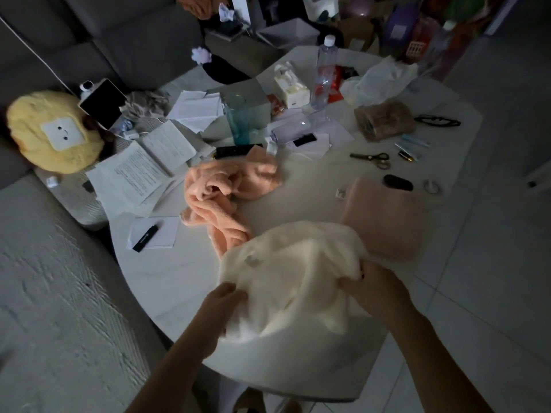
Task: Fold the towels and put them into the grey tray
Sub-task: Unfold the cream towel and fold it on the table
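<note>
Left hand and right hand each grip an edge of the fluffy cream towel. Towel bunched between them, above the white tabletop.

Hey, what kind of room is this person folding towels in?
Likely a home living room: a grey sofa, a yellow plush toy and a cluttered white table with papers.

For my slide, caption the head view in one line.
Both hands, left and right, hold a cream towel over the white table, a crumpled peach towel and a folded pink towel behind.
</note>
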